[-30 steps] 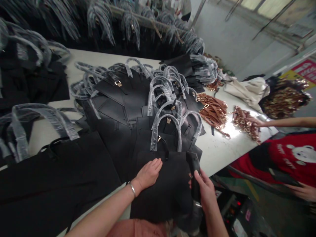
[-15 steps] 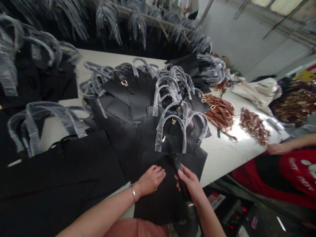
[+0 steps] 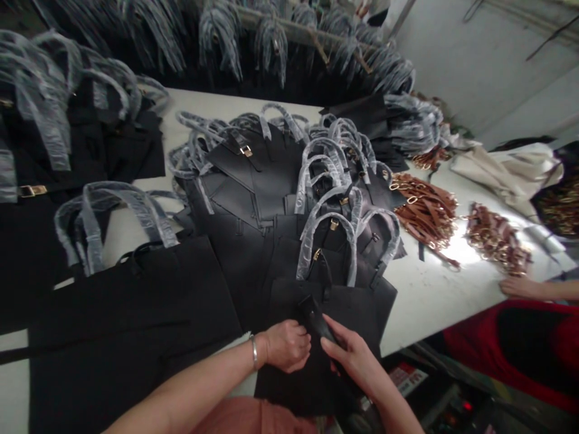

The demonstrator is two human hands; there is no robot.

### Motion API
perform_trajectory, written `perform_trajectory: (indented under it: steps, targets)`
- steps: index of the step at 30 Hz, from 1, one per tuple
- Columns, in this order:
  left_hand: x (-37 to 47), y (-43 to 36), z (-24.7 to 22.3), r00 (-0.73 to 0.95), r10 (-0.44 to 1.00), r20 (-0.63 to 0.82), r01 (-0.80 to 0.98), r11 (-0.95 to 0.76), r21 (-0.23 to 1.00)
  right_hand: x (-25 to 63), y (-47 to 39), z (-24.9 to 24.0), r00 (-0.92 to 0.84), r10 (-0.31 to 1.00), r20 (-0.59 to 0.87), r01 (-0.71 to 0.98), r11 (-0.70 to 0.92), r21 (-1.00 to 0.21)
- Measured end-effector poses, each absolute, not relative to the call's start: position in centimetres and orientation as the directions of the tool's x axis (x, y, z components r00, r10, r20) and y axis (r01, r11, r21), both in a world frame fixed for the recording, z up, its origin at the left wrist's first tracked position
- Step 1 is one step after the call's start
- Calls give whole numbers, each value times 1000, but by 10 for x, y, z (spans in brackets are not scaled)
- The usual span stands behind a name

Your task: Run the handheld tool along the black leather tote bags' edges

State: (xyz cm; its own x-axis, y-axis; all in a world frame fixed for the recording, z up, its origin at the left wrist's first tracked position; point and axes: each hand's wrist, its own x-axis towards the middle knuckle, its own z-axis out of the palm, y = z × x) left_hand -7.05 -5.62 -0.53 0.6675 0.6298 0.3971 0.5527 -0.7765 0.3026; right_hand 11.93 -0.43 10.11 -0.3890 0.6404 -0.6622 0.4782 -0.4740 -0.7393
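My right hand (image 3: 346, 349) is wrapped round a black hand-held tool (image 3: 318, 321) with a flat-looking front end. The tool points up and left, low over a black bag (image 3: 289, 380) in front of me. On the same bag rests my left hand (image 3: 287, 345), its fingers curled in close to the tool's tip; what they hold, if anything, is hidden. Beyond my hands the bag has handles (image 3: 304, 248) wrapped in clear plastic. A short black strap with a gold buckle (image 3: 317, 254) lies near the handles.
More black bags (image 3: 226, 187) with wrapped handles overlap on the white table (image 3: 416, 307). Another large black bag (image 3: 131, 301) lies at left. Brown straps with gold rings (image 3: 427, 211) are heaped at right, near a co-worker's hand (image 3: 520, 287). Wrapped handles (image 3: 221, 39) hang in bunches behind.
My right hand has drawn the tool back towards me, away from the bag's handles. My left hand has curled tighter and sits nearer the tool's tip. The view has shifted left.
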Motion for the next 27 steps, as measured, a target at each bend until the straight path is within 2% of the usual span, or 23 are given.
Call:
perform_trajectory:
  steps: [4, 10, 13, 18, 20, 23, 25, 27]
  targets:
    - [-70, -56, -2, 656, 639, 401, 562, -769, 306, 115, -1, 104, -422, 648, -634, 493, -423, -760]
    - [-69, -56, -5, 636, 657, 406, 568, -754, 330, 117, -3, 106, -454, 610, -649, 492, -436, -754]
    - [-69, -57, -7, 653, 661, 371, 571, -751, 333, 102, -4, 104, -439, 681, -586, 404, -433, -806]
    - [-69, -59, -4, 637, 697, 329, 591, -715, 373, 92, 0, 123, -316, 837, -447, 217, -395, -893]
    - [-66, -53, 1, 573, 763, 299, 626, -643, 442, 102, 3, 133, -245, 870, -429, 174, -396, -902]
    - [-61, -28, 17, 354, 893, 279, 697, -450, 558, 123, 3, 139, -117, 874, -471, 151, -453, -879]
    - [-58, -4, 30, 187, 948, 257, 778, -303, 551, 137, -1, 135, -38, 861, -507, 137, -498, -856]
    - [-57, 20, 41, 67, 977, 200, 870, -155, 469, 148, -9, 128, 19, 849, -528, 119, -526, -842]
